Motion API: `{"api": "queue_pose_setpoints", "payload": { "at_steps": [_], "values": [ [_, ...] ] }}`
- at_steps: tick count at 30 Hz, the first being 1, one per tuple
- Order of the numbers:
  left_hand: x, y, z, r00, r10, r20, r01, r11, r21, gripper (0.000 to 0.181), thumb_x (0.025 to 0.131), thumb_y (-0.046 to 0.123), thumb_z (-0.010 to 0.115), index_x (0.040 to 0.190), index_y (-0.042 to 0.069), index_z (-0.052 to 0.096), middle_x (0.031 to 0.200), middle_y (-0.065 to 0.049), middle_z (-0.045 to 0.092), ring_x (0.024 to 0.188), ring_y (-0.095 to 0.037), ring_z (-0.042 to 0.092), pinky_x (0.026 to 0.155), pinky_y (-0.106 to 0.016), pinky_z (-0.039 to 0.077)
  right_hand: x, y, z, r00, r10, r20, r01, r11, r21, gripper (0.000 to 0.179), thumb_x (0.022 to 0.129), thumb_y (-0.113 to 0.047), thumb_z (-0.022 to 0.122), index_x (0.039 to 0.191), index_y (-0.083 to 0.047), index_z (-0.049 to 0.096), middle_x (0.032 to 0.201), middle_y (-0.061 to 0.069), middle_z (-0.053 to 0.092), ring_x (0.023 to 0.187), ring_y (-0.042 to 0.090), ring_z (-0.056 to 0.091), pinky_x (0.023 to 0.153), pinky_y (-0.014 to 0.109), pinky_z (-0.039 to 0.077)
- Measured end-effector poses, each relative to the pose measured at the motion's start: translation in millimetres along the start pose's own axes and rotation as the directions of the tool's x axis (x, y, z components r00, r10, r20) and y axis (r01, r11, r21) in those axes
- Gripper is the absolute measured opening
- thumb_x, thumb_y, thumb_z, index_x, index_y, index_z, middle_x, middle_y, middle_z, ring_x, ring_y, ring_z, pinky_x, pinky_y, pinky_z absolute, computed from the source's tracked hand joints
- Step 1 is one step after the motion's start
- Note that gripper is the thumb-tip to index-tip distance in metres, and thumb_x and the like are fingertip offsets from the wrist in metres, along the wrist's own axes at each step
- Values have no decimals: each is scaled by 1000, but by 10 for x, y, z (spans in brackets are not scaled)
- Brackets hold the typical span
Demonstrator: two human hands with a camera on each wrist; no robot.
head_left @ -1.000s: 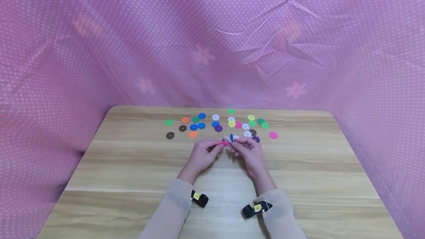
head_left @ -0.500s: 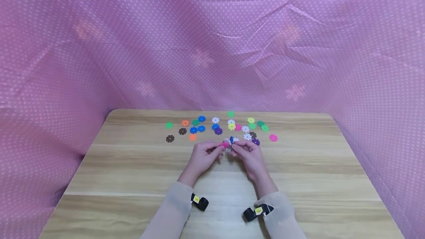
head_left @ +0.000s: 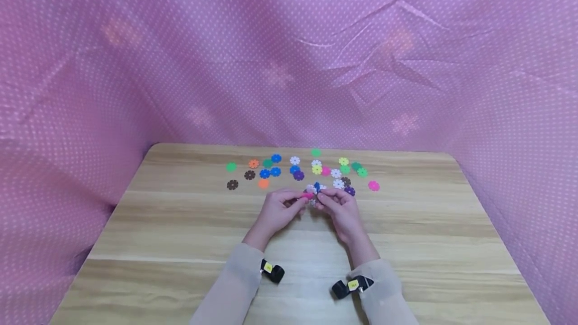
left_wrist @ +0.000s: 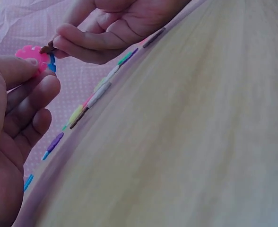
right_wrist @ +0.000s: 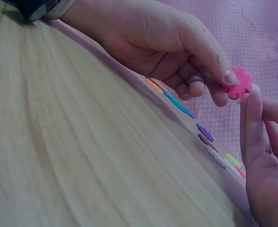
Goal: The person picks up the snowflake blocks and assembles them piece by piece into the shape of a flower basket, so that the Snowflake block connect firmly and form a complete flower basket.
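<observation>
My left hand [head_left: 277,213] pinches a pink snowflake disc [left_wrist: 29,54], a thin plastic round with notches about its edge, between thumb and fingers. Facing it, my right hand [head_left: 342,214] pinches a blue snowflake disc [head_left: 317,186] at its fingertips. A brown disc [left_wrist: 47,48] shows at the right fingertips in the left wrist view, right against the pink one. In the right wrist view the pink disc [right_wrist: 242,81] stands nearly upright at the right hand's fingertips, its lower edge partly hidden. White discs [head_left: 310,188] lie or show just behind the fingers.
Loose discs in many colours spread across the back of the wooden table [head_left: 180,224], among them an orange disc [head_left: 263,183], a purple disc [head_left: 298,175] and a pink disc at the right [head_left: 374,185]. A pink dotted cloth [head_left: 271,54] hangs behind and on both sides.
Both hands stay together at nearly the same place. The pink disc, seen flatter half a second ago, now shows more edge-on, and the blue disc shows slightly more of its face.
</observation>
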State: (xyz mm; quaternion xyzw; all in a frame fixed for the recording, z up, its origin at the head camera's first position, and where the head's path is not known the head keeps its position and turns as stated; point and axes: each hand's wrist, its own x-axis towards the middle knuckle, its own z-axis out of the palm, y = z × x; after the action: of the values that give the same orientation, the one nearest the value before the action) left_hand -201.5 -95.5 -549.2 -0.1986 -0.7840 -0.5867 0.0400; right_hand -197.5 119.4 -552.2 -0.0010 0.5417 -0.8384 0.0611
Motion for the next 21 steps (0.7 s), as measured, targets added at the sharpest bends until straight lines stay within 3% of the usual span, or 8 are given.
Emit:
{"api": "queue_pose_setpoints", "payload": {
  "at_steps": [11, 15, 18, 21],
  "values": [
    [8, 5, 37, 994, 63, 87, -75, 986, 151, 18, 104, 16, 76, 119, 10, 84, 87, 0, 77, 77, -6, 68, 81, -28, 62, -32, -16, -19, 1000, 1, -17, -1, 999, -52, 17, 97, 10, 73, 102, -6, 79, 100, 12, 81, 79, 17, 78, 84, 32, 66],
    [3, -11, 42, 994, 82, 75, -94, 980, 176, 18, 104, 16, 77, 119, 9, 84, 87, 1, 77, 76, -5, 67, 79, -27, 62, -36, -10, -14, 1000, -5, -11, 4, 997, -71, 15, 97, 9, 73, 103, -4, 77, 101, 13, 81, 80, 17, 78, 85, 33, 66],
    [2, -21, 47, 995, 78, 55, -85, 984, 156, 18, 104, 16, 77, 119, 10, 84, 92, 1, 78, 75, -6, 69, 76, -26, 63, -30, -5, -10, 1000, -15, 10, 16, 996, -84, 14, 98, 7, 73, 111, 1, 74, 100, 11, 80, 80, 17, 77, 84, 32, 66],
    [4, -20, 48, 998, 54, 43, -59, 992, 115, 19, 104, 17, 76, 121, 12, 83, 101, 2, 79, 75, -10, 72, 72, -26, 63, -20, -2, -6, 999, -30, 36, 34, 995, -92, 29, 99, 6, 72, 128, 5, 68, 96, 8, 77, 79, 15, 74, 80, 28, 65]
  ]
}}
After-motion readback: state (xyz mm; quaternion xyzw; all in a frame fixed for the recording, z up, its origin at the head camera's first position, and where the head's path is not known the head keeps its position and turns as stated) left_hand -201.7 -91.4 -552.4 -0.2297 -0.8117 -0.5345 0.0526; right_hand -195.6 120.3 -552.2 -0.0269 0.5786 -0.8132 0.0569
